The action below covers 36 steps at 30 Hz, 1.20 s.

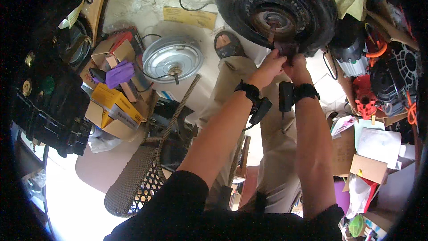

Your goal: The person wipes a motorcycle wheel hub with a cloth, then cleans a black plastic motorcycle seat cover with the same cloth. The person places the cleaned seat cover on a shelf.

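Firstly, at the far left, a black moulded case (49,111) is near a yellow box (107,103) and a purple cloth (119,74). Next comes a silver wheel hub (171,59) with its axle facing up, and then a sandalled foot (228,45). To the right of the foot, near the upper edge, is the wheel with black tyre (275,17); what supports it, I cannot tell. I judge it heavy, with stiff rubber, so it would be best held by the tread on two opposite sides. Its brownish centre looks dirty and perhaps slippery. At its lower edge, the left hand (273,66) has its fingers pressed together, pinching a dark purplish cloth (284,47), which should be light and soft. The right hand (296,66) is just beside it, but its fingertips are hidden, so I cannot tell its grip. Further right lies a red housing (365,97).
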{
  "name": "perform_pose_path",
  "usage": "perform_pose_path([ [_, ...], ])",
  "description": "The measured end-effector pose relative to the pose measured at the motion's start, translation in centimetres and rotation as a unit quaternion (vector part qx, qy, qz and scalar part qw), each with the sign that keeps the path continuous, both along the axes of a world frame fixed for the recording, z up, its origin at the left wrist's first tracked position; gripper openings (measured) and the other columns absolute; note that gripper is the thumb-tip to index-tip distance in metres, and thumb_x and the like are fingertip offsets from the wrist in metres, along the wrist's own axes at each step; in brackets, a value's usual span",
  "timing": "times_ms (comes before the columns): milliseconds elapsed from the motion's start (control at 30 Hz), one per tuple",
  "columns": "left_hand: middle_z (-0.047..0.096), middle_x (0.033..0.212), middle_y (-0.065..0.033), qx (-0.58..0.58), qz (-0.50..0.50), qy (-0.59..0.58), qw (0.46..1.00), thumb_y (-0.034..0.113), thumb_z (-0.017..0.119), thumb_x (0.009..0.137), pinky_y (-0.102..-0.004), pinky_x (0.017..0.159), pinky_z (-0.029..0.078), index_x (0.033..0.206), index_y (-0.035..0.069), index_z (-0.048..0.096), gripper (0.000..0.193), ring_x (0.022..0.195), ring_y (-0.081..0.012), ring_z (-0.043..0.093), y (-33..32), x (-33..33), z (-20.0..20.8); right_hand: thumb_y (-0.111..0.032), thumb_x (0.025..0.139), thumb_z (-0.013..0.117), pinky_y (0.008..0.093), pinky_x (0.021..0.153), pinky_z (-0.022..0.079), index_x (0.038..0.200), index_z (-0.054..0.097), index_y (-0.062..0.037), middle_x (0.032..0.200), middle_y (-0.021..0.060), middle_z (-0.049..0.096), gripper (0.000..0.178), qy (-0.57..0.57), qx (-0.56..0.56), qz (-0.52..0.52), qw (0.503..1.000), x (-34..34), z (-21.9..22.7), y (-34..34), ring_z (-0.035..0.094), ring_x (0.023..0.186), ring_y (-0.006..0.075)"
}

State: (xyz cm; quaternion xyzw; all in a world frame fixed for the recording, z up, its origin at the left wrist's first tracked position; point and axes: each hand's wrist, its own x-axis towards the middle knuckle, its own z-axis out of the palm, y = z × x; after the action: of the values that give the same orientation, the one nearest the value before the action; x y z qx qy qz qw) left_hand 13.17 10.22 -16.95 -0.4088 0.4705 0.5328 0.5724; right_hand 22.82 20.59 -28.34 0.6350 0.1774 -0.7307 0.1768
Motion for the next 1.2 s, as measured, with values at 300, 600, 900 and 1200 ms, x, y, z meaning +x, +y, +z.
perform_pose_path([
  [300,0.064,0.077,-0.0045,-0.129,-0.289,0.244,0.917,0.02,0.069,0.087,-0.0296,0.054,0.046,0.095,0.001,0.063,0.022,0.062,-0.0126,0.056,-4.6,-1.8,-1.0,-0.039,0.101,0.04,0.0348,0.071,0.058,0.119,0.059,-0.0162,0.111,0.0038,0.066,0.035,-0.031,-0.051,0.001,0.998,-6.9,8.4,-1.3,0.066,0.091,0.0195],
  [600,0.067,0.105,-0.0186,-0.275,-0.239,0.537,0.76,0.018,0.061,0.093,-0.0341,0.081,0.054,0.115,-0.003,0.06,0.03,0.097,-0.027,0.067,-11.5,-14.1,-0.4,-0.026,0.104,0.032,0.0356,0.082,0.057,0.126,0.053,-0.01,0.113,0.0096,0.064,0.033,0.067,-0.088,-0.099,0.989,-18.0,9.0,-11.8,0.065,0.095,0.0228],
  [900,0.028,0.151,-0.0305,-0.1,-0.426,0.663,0.608,0.003,0.059,0.083,-0.0428,0.114,0.03,0.132,-0.002,0.052,0.05,0.14,-0.0431,0.03,-11.4,-12.4,-5.2,-0.028,0.105,0.031,0.0363,0.082,0.054,0.124,0.054,-0.0055,0.114,0.01,0.065,0.037,0.054,-0.069,-0.042,0.995,-19.5,7.7,-11.5,0.064,0.096,0.0222],
  [1200,0.023,0.151,-0.0297,-0.013,-0.438,0.503,0.745,0.004,0.062,0.08,-0.0442,0.101,0.042,0.134,-0.003,0.048,0.056,0.124,-0.0479,0.043,-9.8,1.8,-4.7,-0.035,0.101,0.039,0.0367,0.069,0.053,0.112,0.061,-0.0018,0.095,0.0094,0.064,0.041,-0.139,0.037,0.341,0.929,-6.6,7.1,-8.7,0.064,0.082,0.0211],
])
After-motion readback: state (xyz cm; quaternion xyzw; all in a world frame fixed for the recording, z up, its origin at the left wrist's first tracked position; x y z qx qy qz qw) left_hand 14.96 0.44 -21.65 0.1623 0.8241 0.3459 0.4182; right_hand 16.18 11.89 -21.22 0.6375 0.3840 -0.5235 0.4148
